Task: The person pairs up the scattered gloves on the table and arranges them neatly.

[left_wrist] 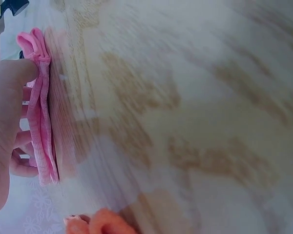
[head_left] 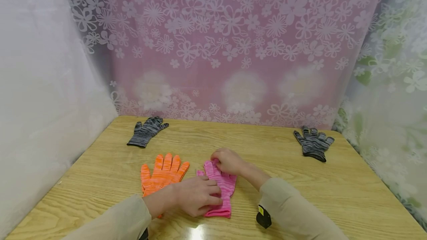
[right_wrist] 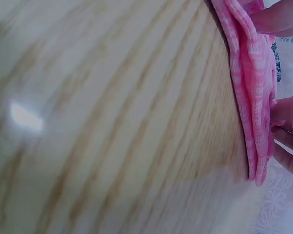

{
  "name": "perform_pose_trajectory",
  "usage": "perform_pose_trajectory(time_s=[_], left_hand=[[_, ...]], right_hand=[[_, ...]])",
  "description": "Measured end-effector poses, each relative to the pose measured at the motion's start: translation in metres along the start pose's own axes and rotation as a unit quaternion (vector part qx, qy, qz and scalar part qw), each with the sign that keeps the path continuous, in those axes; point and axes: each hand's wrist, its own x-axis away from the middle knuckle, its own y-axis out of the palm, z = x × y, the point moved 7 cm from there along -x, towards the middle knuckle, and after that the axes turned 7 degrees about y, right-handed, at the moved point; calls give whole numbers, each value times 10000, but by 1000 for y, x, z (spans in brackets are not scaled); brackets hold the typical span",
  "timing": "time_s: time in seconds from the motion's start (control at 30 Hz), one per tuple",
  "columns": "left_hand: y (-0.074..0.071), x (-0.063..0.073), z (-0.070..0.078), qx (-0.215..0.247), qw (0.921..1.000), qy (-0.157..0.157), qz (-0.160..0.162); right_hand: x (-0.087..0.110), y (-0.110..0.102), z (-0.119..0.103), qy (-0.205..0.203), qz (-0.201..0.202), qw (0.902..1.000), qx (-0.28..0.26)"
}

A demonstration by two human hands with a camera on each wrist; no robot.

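Note:
A pink knit glove (head_left: 227, 186) lies flat, its cuff toward me and its finger end away. My left hand (head_left: 195, 195) is on its lower part, fingers bent and spread over the knit. In the left wrist view the thumb of that hand (left_wrist: 14, 78) meets the glove (left_wrist: 45, 126) near its cuff. At the far end, my right hand (head_left: 229, 162) pinches the glove's finger part and partly covers it. Seen edge-on in the right wrist view, the glove (right_wrist: 251, 97) shows its layers just above the wood. An orange glove (head_left: 163, 175) lies left of it, partly under my left forearm.
One grey-black glove (head_left: 146, 132) lies at the back left of the wooden table (head_left: 213, 136), another grey-black glove (head_left: 314, 144) at the back right. A flowered pink curtain (head_left: 233, 47) hangs behind. A black device (head_left: 263, 216) sits at my right wrist.

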Motion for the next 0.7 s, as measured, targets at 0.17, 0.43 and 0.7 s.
perform_pose_trajectory(time_s=[0.17, 0.43, 0.7], left_hand=[[-1, 0, 0, -9, 10000, -6, 33], [-5, 1, -2, -37, 10000, -15, 81], [-4, -1, 1, -23, 9999, 35, 111]], right_hand=[[0, -7, 3, 194, 216, 9996, -50], [-4, -5, 12, 619, 29, 9980, -120], [0, -8, 16, 584, 270, 9979, 60]])
